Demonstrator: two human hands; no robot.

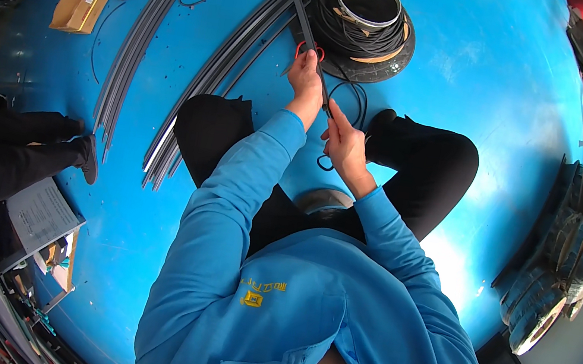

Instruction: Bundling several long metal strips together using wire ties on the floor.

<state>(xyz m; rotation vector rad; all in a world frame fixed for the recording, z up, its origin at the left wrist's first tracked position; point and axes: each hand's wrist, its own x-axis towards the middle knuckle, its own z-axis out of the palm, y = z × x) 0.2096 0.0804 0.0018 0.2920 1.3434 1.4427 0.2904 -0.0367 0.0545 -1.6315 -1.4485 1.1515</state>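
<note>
My left hand (305,88) is closed round a long, thin dark-grey strip (297,0), which runs up and away past the top edge of the picture. Red handle loops (319,52), like those of scissors, show at the same hand's fingertips; the rest of that tool is mostly hidden. Lower down, my right hand (347,149) pinches the strip's near end with bent fingers. Loops of thin black cord (361,100) hang or lie beside the right hand; whether they join the strip I cannot tell. Both hands are above the floor between my knees.
A reel of black cord (340,31) with a grey metal drum (365,21) stands ahead. Bundles of long grey strips (223,59) lie left on the blue floor (488,76). Further left are a cardboard box (78,8) and another person's legs (32,151). Wrapped spools (541,302) are stacked right.
</note>
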